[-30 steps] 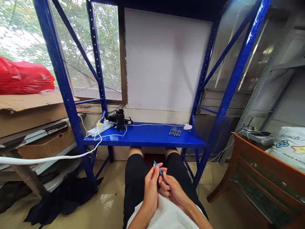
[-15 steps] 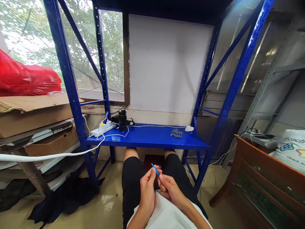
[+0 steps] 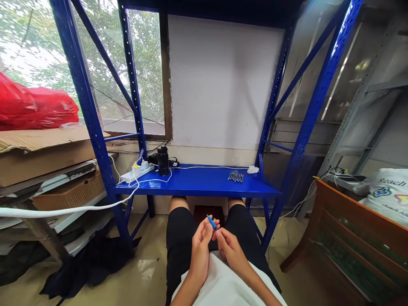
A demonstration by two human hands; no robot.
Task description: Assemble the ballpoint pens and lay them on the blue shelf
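Above my lap, a slim blue pen-shaped piece (image 3: 211, 222) with a pointed tip slants up and to the left. My left hand (image 3: 200, 241) is closed on its middle, the thumb lying along it and the fingers behind. At the lower end of the piece, my right hand (image 3: 230, 247) has its thumb and fingertips pinched together. Whether a separate small part is in that pinch is hidden. On the blue shelf table (image 3: 197, 183) ahead, several small dark metallic pieces (image 3: 236, 177) lie in rows, out of reach of both hands' present position.
A black bottle (image 3: 162, 161) and a white power strip (image 3: 135, 173) stand at the table's left. A white cable (image 3: 79, 209) hangs across the left side. Crumpled white tissue (image 3: 253, 169) lies at the right. A wooden chair (image 3: 347, 229) stands close on my right.
Both hands have shifted slightly right in view, together with the blue piece. The left fingers have opened out somewhat behind it, and more of its body shows. The camera view has moved a little.
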